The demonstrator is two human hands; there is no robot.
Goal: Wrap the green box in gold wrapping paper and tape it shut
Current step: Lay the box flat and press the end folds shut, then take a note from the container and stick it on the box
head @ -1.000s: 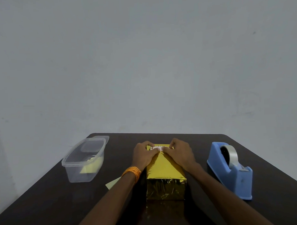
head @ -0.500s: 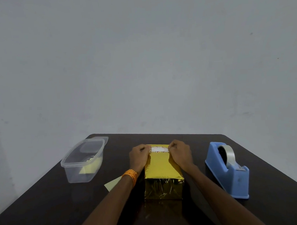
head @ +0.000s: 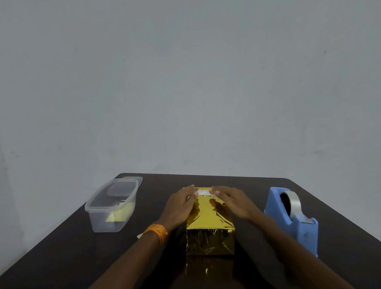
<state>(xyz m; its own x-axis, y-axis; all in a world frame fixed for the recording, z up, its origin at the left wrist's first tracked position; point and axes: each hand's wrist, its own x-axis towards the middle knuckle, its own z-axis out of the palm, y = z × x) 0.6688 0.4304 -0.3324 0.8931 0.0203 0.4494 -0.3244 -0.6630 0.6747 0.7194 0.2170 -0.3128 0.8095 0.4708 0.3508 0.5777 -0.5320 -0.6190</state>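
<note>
Box (head: 209, 221), fully covered in gold paper, sits mid-table (head: 59, 246). Left hand (head: 180, 206) and right hand (head: 232, 200) lie flat, fingers spread, flanking the tape strip (head: 204, 193) at the far edge, likely pressing it down to seal. Tape dispenser (head: 291, 218) within right-hand reach.

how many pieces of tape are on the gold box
1 visible: a strip of tape across the far top edge of the gold box, between the left hand and right hand. Others may be hidden under the hands or on unseen sides.
</note>
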